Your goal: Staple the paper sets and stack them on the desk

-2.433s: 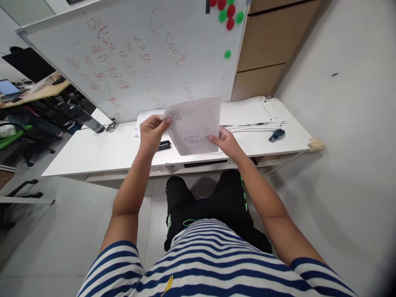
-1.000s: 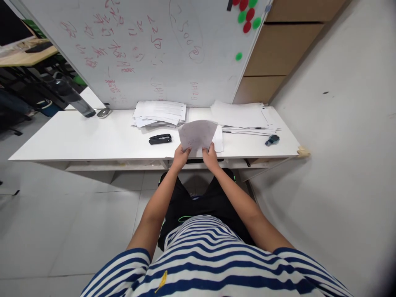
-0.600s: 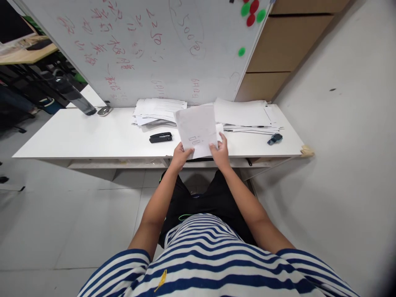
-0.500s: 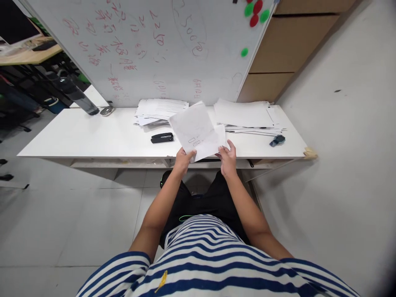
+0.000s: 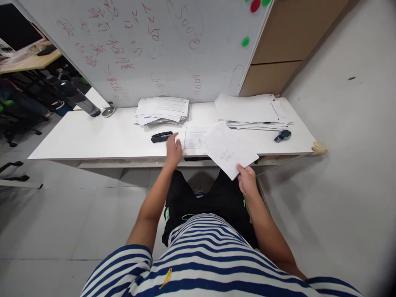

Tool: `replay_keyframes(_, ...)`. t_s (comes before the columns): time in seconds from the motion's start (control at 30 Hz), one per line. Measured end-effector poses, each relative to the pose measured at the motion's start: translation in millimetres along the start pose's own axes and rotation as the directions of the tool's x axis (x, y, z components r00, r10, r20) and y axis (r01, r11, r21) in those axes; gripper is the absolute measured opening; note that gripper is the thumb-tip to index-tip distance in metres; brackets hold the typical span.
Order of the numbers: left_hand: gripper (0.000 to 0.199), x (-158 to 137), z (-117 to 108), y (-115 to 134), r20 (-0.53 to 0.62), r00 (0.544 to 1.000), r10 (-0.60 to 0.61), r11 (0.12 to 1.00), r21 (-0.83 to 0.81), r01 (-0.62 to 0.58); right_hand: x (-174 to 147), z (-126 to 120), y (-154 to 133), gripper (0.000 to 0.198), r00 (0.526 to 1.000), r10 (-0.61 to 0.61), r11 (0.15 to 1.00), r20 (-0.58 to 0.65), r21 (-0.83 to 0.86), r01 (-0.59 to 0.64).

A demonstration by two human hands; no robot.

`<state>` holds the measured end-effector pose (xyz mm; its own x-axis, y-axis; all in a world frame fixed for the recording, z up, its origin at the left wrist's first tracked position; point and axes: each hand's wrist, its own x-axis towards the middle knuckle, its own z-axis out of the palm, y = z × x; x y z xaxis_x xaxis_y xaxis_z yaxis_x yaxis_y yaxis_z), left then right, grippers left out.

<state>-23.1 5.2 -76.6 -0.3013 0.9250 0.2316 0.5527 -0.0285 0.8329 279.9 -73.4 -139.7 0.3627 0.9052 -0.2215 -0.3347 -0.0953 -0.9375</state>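
So the right hand (image 5: 247,180) has a sheet of paper (image 5: 229,149) pinched at its near corner, thumb on top; the fingers are mostly tucked underneath, so I can't really see how they're curled. The sheet sticks out past the front edge of the white surface (image 5: 105,138), tilted, and it's got a couple of little boxes drawn on it plus some marks too faint to read. Its far end covers part of a printed page (image 5: 193,138) lying on the surface, and that print's way too small to make out. The left hand (image 5: 174,152) is loosely open, fingers a bit spread, nothing visible in it. It's right by the black stapler (image 5: 161,137) and hides its right end; can't tell if they're actually touching. Behind are two messy piles, a left stack (image 5: 162,108) and a right stack (image 5: 247,108), most of their lower sheets buried. The dark thing (image 5: 282,135) over on the right is anyone's guess. A bottle (image 5: 81,101) stands at the far left, and the whiteboard (image 5: 210,49) behind is chopped off at the top, along with a couple of its magnets (image 5: 255,5).
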Motion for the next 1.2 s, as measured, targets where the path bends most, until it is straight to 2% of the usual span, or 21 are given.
replay_keyframes(0.07,0.047,40,-29,-13,-0.019,0.998,0.063,0.929,0.366,-0.051,0,-16,-2,0.038,0.999,0.036,0.997,-0.027,0.074,-0.034)
replay_keyframes(0.1,0.051,58,-41,-20,0.028,0.999,0.03,0.877,0.479,-0.039,0,-22,-3,0.035,0.997,0.053,0.995,-0.047,0.082,-0.049)
replay_keyframes(0.2,0.048,94,-62,-42,0.196,0.965,-0.173,0.807,0.589,0.025,-4,-30,-4,0.031,0.991,0.107,0.989,-0.086,0.11,-0.097)
replay_keyframes(0.27,0.044,102,-70,-54,0.289,0.937,-0.194,0.836,0.549,0.004,-7,-31,-3,0.029,0.988,0.123,0.986,-0.091,0.127,-0.111)
replay_keyframes(0.33,0.044,98,-75,-62,0.329,0.936,-0.129,0.885,0.464,-0.041,-10,-29,-2,0.029,0.987,0.132,0.985,-0.095,0.123,-0.12)
replay_keyframes(0.43,0.048,79,-79,-68,0.278,0.96,-0.019,0.925,0.37,-0.089,-15,-18,-1,0.03,0.984,0.171,0.98,-0.052,0.108,-0.164)
replay_keyframes(0.57,0.046,51,-78,-70,0.147,0.986,0.081,0.919,0.373,-0.131,-20,11,-2,0.03,0.967,0.235,0.97,0.102,0.043,-0.24)
replay_keyframes(0.7,0.045,40,-76,-74,0.167,0.979,0.113,0.892,0.417,-0.174,-20,48,-4,0.028,0.933,0.26,0.965,0.249,-0.033,-0.26)
replay_keyframes(0.77,0.041,43,-77,-72,0.209,0.972,0.104,0.875,0.446,-0.19,-18,63,-5,0.028,0.923,0.259,0.966,0.286,-0.069,-0.249)
replay_keyframes(0.93,0.032,54,-83,-60,0.295,0.955,-0.004,0.836,0.525,-0.159,-9,89,-2,0.025,0.914,0.243,0.967,0.325,-0.157,-0.201)
replay_keyframes(1.07,0.032,51,-89,-56,0.277,0.961,-0.015,0.863,0.489,-0.128,-7,100,2,0.025,0.921,0.233,0.962,0.312,-0.215,-0.171)
replay_keyframes(1.2,0.035,44,-92,-55,0.28,0.96,-0.012,0.876,0.466,-0.125,-11,108,8,0.029,0.908,0.242,0.958,0.342,-0.235,-0.167)
